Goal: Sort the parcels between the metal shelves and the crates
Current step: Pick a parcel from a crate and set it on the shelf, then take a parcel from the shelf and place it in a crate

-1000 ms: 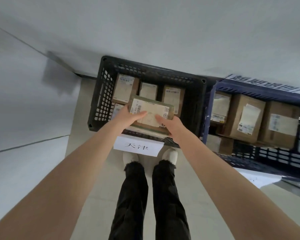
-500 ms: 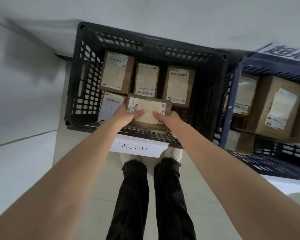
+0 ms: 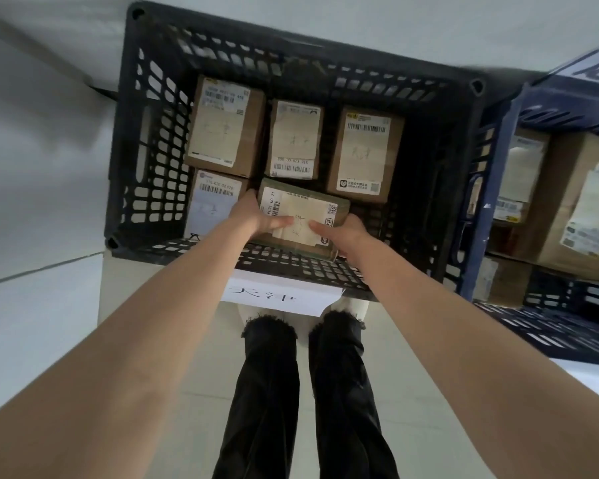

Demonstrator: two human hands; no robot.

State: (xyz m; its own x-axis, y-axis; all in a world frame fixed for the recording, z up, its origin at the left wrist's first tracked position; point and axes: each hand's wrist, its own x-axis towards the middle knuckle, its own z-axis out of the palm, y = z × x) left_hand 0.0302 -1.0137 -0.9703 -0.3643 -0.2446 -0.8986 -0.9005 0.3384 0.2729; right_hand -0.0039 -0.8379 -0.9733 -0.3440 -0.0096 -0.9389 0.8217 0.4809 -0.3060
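Observation:
A small brown parcel (image 3: 301, 210) with a white label is held low inside the black crate (image 3: 146, 160), at its near middle. My left hand (image 3: 256, 216) grips the parcel's left end and my right hand (image 3: 343, 231) grips its right end, thumbs on top. Several other labelled parcels lie in the crate: a row of three at the back, such as the parcel (image 3: 225, 124), and one parcel (image 3: 211, 202) at the near left. Whether the held parcel rests on the crate floor is hidden.
A white paper sign (image 3: 277, 293) hangs on the black crate's near wall. A blue crate (image 3: 491, 188) with several bigger parcels (image 3: 574, 205) stands tight against its right side. My legs and shoes stand on the pale floor right before the crates; a white wall lies behind.
The view has closed in on the black crate. Both hands have lowered the parcel from above the rim down into the crate's near middle.

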